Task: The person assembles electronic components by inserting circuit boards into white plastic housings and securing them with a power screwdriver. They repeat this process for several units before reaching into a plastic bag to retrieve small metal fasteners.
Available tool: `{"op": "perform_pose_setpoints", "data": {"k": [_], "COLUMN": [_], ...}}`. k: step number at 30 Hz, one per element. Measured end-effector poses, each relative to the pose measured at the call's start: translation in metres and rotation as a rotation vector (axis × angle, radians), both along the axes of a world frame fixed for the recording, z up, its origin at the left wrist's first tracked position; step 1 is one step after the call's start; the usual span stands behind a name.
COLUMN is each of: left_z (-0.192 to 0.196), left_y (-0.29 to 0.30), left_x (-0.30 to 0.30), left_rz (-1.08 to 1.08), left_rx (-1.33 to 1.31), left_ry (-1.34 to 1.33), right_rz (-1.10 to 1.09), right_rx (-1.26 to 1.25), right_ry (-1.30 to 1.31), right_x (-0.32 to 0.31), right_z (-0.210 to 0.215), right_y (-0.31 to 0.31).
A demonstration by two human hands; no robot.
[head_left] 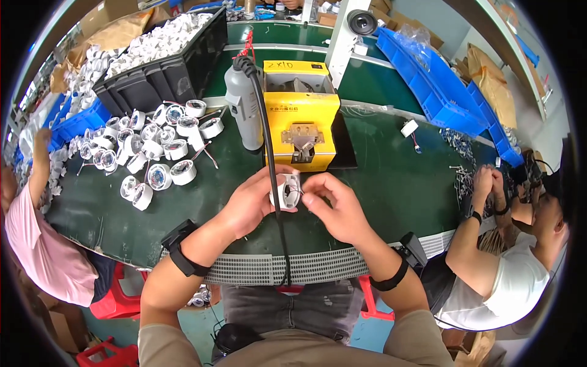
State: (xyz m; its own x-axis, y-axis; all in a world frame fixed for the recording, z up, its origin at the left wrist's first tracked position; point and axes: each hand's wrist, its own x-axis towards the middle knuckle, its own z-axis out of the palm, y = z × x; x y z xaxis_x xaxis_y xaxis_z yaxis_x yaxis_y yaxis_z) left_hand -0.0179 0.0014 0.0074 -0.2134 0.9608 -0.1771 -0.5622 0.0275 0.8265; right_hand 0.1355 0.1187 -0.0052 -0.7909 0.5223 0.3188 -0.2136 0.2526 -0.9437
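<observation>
My left hand (249,200) is closed round a small white round housing (292,197) whose hollow inside shows, with dark parts and thin wires. At the housing's right side, my right hand (340,207) has its thumb and fingers bent together at the thin wires; the exact grip is partly hidden. Just beyond my hands stands a yellow machine (299,110) with a metal fitting on its front. Left of it is a grey cylindrical tool (243,110). A black cable (269,140) hangs down in front of the housing and past my left hand.
Several white round housings with wires (159,176) lie on the green table (391,208) at left. Behind them is a black crate (153,82) piled with white parts. Blue bins (428,85) stand at right. People work at both sides, one with hands (488,183) over small parts.
</observation>
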Motion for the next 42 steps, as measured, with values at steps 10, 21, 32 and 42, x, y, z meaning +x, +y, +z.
{"op": "perform_pose_setpoints", "data": {"k": [10,21,32,42], "left_z": [0.005,-0.005,-0.001,-0.003], "left_y": [-0.001,0.002,0.001,0.001], "left_x": [0.003,0.01,0.01,0.002], "left_rz": [0.069,0.009,-0.046,0.074], "left_rx": [-0.018,0.0,0.039,0.274], "left_ry": [-0.006,-0.055,-0.143,-0.109], "right_rz": [-0.014,-0.167,-0.239,-0.111], "right_rx": [0.225,0.373,0.344,0.24], "right_ry": [-0.065,-0.139,-0.163,-0.043], "right_x": [0.001,-0.001,0.004,0.014], "right_z": [0.004,0.005,0.019,0.026], "right_y": [0.002,-0.005,-0.009,0.0]}}
